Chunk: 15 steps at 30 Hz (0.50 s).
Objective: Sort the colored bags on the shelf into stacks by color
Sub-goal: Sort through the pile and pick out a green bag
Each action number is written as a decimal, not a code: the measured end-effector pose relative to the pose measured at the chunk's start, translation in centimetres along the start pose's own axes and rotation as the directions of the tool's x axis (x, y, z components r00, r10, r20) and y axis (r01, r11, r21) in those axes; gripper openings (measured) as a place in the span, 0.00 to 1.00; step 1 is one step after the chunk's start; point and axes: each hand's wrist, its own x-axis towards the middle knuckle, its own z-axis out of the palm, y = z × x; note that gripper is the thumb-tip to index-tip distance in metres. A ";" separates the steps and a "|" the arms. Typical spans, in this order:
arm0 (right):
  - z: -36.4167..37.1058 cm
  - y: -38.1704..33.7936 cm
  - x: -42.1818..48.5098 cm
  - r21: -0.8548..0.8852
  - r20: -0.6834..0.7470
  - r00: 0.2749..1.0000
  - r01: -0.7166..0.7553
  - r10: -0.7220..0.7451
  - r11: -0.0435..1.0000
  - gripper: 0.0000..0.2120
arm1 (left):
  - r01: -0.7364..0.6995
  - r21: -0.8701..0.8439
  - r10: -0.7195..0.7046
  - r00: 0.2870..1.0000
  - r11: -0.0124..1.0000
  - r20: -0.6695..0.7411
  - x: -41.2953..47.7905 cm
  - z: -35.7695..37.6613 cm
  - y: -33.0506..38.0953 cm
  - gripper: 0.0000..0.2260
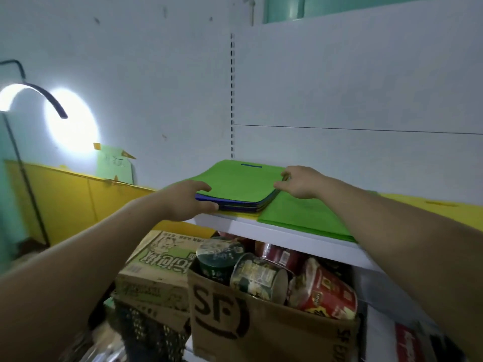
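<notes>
A pile of flat bags lies on the white shelf (251,227). Its top bag is green (237,180) with a blue handle slot, and blue bags (235,206) show beneath it, with a yellow edge under those. My left hand (187,198) grips the pile's near-left corner, thumb on top and fingers under the blue layers. At the pile's right edge, my right hand (300,181) pinches the green top bag. A second green bag (300,216) lies flat to the right, partly under my right forearm. Further right, a yellow bag (431,205) lies on the shelf.
Below the shelf stands a brown SF cardboard box (261,327) holding several instant-noodle cups, beside a printed carton (159,267). A lit lamp (31,97) glares at the left over yellow boards (65,199). The shelf's white back panel rises behind the bags.
</notes>
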 end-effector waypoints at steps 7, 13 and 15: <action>2.3 -5.3 4.4 -0.033 0.013 1.000 -0.016 0.017 0.999 0.32 | 0.006 -0.032 -0.006 1.000 0.999 -0.009 1.9 -1.0 -6.1 0.28; 3.0 -5.2 8.7 -0.065 0.029 0.999 -0.043 0.045 0.997 0.33 | 0.022 -0.053 -0.023 0.999 0.998 -0.026 6.2 -0.6 -7.7 0.28; 3.1 -4.6 10.2 -0.086 0.023 0.995 -0.091 0.093 0.992 0.34 | 0.029 -0.059 -0.031 0.999 0.998 -0.035 7.8 -0.4 -7.7 0.26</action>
